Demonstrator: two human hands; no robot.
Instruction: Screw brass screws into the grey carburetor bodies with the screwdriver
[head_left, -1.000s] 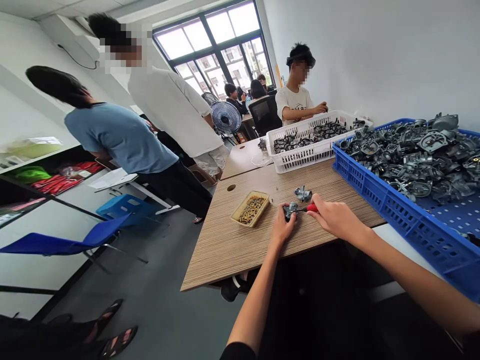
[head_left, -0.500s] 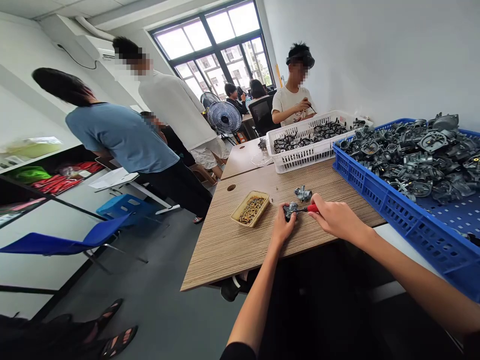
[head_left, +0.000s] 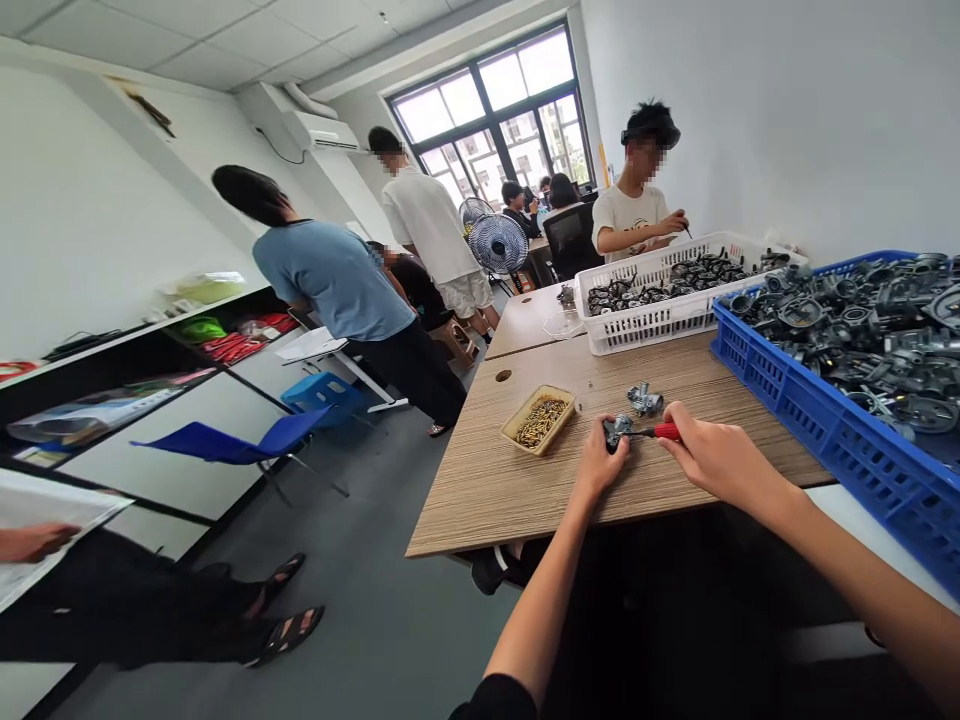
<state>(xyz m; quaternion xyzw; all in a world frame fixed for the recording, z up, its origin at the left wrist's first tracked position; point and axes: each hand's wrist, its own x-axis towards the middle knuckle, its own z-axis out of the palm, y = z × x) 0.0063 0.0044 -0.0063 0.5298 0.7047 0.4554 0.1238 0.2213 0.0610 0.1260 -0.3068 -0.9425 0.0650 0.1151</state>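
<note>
My left hand is closed around a small grey metal carburetor, holding it at the table's near side. In my right hand is a screwdriver with a red handle, its shaft pointing left with the tip at the carburetor. Exactly where the tip meets it is too small to make out. Just behind the hands, a second carburetor rests on the wood-grain table. A yellowish tray of small brass-coloured parts stands to the left of my left hand.
A blue crate heaped with carburetors stands on the right. Behind the table's middle is a white basket of dark parts, with a co-worker beyond it. Other people stand at left, near a blue chair.
The view has swung left, so the table and hands appear further right. Both hands keep their hold on the carburetor and screwdriver. A person with a white sheet has come into view at lower left.
</note>
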